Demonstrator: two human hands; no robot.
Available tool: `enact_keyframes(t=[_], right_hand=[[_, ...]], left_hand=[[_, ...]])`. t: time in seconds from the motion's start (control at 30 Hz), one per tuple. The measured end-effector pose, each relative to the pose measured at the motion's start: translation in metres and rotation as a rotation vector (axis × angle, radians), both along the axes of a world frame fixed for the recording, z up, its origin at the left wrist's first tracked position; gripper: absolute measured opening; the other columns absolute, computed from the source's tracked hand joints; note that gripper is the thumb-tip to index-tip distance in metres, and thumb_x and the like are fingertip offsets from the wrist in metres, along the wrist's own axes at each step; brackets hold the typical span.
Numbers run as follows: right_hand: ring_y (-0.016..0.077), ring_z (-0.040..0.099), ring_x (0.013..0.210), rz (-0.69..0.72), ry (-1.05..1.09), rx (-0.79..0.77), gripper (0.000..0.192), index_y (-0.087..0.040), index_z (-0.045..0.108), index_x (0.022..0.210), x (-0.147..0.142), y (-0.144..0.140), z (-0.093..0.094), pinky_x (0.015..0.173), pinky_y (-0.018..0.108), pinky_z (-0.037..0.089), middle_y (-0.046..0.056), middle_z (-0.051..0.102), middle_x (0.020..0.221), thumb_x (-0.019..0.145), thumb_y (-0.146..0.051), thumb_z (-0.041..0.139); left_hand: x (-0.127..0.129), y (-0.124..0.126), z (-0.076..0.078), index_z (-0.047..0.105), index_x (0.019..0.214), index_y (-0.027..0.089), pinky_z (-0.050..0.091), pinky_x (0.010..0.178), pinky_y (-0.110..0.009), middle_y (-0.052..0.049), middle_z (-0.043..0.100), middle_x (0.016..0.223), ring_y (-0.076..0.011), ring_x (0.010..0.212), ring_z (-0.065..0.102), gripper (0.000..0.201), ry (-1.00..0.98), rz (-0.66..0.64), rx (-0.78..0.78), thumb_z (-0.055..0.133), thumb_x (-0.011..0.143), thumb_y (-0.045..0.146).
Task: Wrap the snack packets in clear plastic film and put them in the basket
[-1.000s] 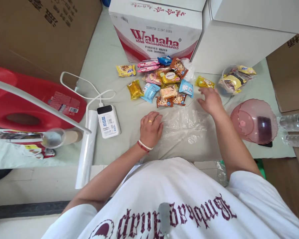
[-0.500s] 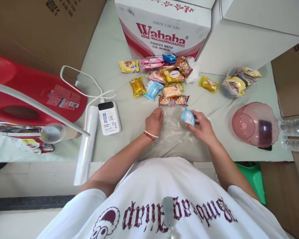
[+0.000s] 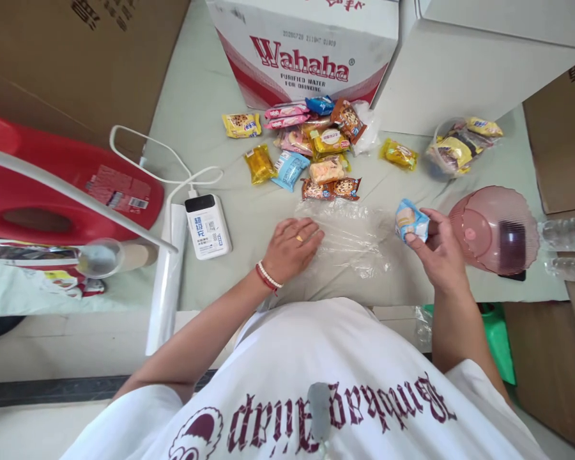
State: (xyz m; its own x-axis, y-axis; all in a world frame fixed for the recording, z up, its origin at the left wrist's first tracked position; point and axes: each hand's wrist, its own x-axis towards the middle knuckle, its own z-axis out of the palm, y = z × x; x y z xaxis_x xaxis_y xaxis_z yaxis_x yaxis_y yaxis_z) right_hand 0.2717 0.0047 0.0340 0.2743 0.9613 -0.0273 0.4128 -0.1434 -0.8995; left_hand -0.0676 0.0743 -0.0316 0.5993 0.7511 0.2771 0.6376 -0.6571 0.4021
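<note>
Blue packet (image 3: 409,220) is partly hidden by the right hand (image 3: 441,252) gripping it.

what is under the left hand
Pale green cloth shows on one side of the left hand and clear plastic on the other; whatever its palm covers can't be seen.

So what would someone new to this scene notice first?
Probably the big red container at the left and the red-and-white Wahaha box at the back, with a heap of colourful wrapped snacks in front of it. Nearer the wearer, the right hand holds a light-blue packet by the pink bowl, while the left hand rests beside crumpled clear plastic.
</note>
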Motion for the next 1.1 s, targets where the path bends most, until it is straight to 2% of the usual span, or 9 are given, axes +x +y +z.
enact_keyframes(t=[0.07, 0.17, 0.27, 0.43, 0.53, 0.63, 0.8, 0.97, 1.1], right_hand=[[0.0241, 0.067, 0.108, 0.089, 0.127, -0.026, 0.053, -0.028, 0.061, 0.131, -0.010, 0.015, 0.009, 0.097, 0.040, 0.056, 0.006, 0.070, 0.119, 0.087, -0.056, 0.072], [0.0240, 0.070, 0.095, 0.367, 0.251, -0.285, 0.048, -0.024, 0.070, 0.119, -0.031, 0.040, 0.015, 0.084, 0.037, 0.059, 0.004, 0.073, 0.106, 0.088, -0.061, 0.067], [0.0241, 0.070, 0.082, 0.552, 0.063, -0.501, 0.054, -0.020, 0.073, 0.118, -0.048, 0.063, 0.010, 0.074, 0.036, 0.058, 0.007, 0.075, 0.097, 0.090, -0.065, 0.061], [0.0321, 0.064, 0.105, 0.353, -0.667, -0.169, 0.050, -0.016, 0.069, 0.127, -0.063, 0.073, -0.001, 0.092, 0.044, 0.052, 0.017, 0.069, 0.117, 0.097, -0.055, 0.056], [0.0348, 0.057, 0.116, 0.552, -0.701, -0.062, 0.051, -0.019, 0.066, 0.134, -0.080, 0.059, -0.006, 0.097, 0.047, 0.051, 0.016, 0.066, 0.128, 0.095, -0.053, 0.061], [0.0376, 0.051, 0.123, 0.697, -0.747, -0.096, 0.057, -0.020, 0.060, 0.142, -0.096, 0.043, -0.013, 0.097, 0.049, 0.051, 0.015, 0.063, 0.137, 0.090, -0.039, 0.071], [0.0381, 0.056, 0.111, 0.538, -0.827, -0.170, 0.057, -0.019, 0.059, 0.143, -0.062, 0.036, -0.018, 0.095, 0.053, 0.049, 0.017, 0.068, 0.126, 0.086, -0.021, 0.061], [0.0391, 0.058, 0.111, 0.328, -0.840, -0.125, 0.062, -0.019, 0.059, 0.143, -0.008, 0.041, 0.016, 0.098, 0.057, 0.047, 0.016, 0.068, 0.124, 0.081, -0.024, 0.060], [0.0363, 0.056, 0.123, 0.549, -0.700, 0.022, 0.072, -0.024, 0.046, 0.154, -0.033, 0.048, 0.040, 0.107, 0.056, 0.044, 0.012, 0.062, 0.141, 0.083, -0.022, 0.059]], left_hand=[[-0.001, -0.005, -0.001, 0.061, 0.140, 0.026, 0.020, 0.125, -0.060, -0.013, 0.059, 0.151, -0.0301, 0.148, 0.046, 0.041, 0.117, -0.115, -0.096, 0.049, 0.102, 0.037], [-0.010, -0.005, -0.004, 0.049, 0.154, 0.025, 0.004, 0.125, -0.071, -0.016, 0.039, 0.167, -0.0359, 0.156, 0.033, 0.058, 0.226, -0.061, -0.182, 0.049, 0.101, 0.048], [-0.021, -0.003, -0.006, 0.042, 0.159, 0.026, -0.003, 0.123, -0.075, -0.015, 0.032, 0.170, -0.0371, 0.157, 0.029, 0.066, 0.265, -0.052, -0.213, 0.050, 0.100, 0.054], [-0.030, -0.005, -0.005, 0.034, 0.163, 0.026, -0.007, 0.121, -0.077, -0.017, 0.030, 0.170, -0.0394, 0.158, 0.027, 0.081, 0.289, -0.066, -0.242, 0.057, 0.094, 0.063], [-0.030, -0.006, -0.006, 0.028, 0.165, 0.024, -0.011, 0.119, -0.078, -0.019, 0.025, 0.171, -0.0407, 0.159, 0.023, 0.096, 0.315, -0.073, -0.260, 0.061, 0.088, 0.071], [-0.030, -0.005, -0.006, 0.024, 0.166, 0.024, -0.014, 0.118, -0.077, -0.019, 0.022, 0.172, -0.0411, 0.160, 0.020, 0.103, 0.340, -0.079, -0.280, 0.061, 0.085, 0.075], [-0.033, -0.002, -0.003, 0.021, 0.167, 0.024, -0.015, 0.120, -0.074, -0.018, 0.019, 0.173, -0.0403, 0.161, 0.017, 0.107, 0.363, -0.086, -0.310, 0.061, 0.083, 0.078], [-0.035, 0.001, 0.001, 0.022, 0.166, 0.021, -0.008, 0.121, -0.075, -0.021, 0.015, 0.174, -0.0399, 0.161, 0.018, 0.105, 0.336, -0.059, -0.344, 0.061, 0.085, 0.074], [-0.035, -0.001, 0.007, 0.028, 0.165, 0.024, -0.006, 0.119, -0.078, -0.019, 0.017, 0.173, -0.0415, 0.161, 0.015, 0.088, 0.250, 0.020, -0.269, 0.058, 0.092, 0.063]])
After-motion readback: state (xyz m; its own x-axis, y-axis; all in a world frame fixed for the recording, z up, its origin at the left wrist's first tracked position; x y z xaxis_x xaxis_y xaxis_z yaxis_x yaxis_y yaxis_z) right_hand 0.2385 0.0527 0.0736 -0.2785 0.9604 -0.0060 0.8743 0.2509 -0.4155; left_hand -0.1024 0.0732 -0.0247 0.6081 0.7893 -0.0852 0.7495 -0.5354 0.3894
